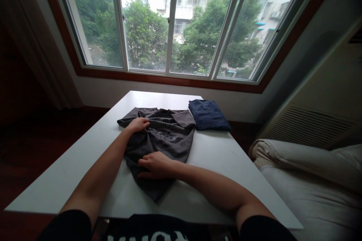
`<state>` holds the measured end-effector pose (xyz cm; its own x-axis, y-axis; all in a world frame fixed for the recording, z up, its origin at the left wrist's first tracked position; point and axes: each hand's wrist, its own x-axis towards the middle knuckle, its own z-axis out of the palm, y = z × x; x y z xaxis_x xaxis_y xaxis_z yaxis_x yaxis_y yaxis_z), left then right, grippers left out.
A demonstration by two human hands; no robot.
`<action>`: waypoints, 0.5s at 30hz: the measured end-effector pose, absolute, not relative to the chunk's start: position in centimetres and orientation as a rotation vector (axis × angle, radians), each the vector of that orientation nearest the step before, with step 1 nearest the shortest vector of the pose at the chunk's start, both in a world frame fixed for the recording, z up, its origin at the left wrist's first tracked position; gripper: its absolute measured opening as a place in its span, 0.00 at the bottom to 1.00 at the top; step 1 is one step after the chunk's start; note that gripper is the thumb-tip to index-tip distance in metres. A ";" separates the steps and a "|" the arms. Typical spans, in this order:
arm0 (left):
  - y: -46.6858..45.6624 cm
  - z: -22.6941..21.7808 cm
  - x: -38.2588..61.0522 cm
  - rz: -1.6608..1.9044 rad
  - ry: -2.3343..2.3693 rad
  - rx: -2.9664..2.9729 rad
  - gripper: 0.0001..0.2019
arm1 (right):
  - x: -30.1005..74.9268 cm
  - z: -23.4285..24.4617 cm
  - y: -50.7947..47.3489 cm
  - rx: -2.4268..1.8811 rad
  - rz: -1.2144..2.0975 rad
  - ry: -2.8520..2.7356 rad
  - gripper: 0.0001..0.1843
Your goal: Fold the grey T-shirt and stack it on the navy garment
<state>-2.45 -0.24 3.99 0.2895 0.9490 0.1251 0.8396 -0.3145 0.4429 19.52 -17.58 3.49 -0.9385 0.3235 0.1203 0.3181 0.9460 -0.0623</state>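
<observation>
- Our left hand (138,124) is on the far left part of the dark grey soft T-shirt (166,135). Its fingers are curled and bunch up the cloth.
- Our right hand (156,165) lies flat and loose on the near part. It presses down and does not grip.
- The T-shirt lies spread in the middle of the white flat table (70,165). A folded dark blue cloth (208,115) sits just beside it, far right.
- We think a neat fold needs the flat hand to hold firm while the other pulls the cloth smooth and slow, so no bumps get trapped.
</observation>
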 end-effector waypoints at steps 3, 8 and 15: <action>-0.2 5.1 -3.9 0.452 1.579 2.195 0.13 | 19.6 3.3 -17.2 -0.547 0.160 -2.961 0.23; 0.1 5.1 -5.6 0.496 1.420 2.227 0.17 | 19.7 2.6 -15.0 -0.966 0.137 -2.836 0.22; 0.3 3.7 -5.3 0.546 1.471 2.231 0.07 | 21.9 2.5 -11.2 -1.308 -0.008 -2.587 0.23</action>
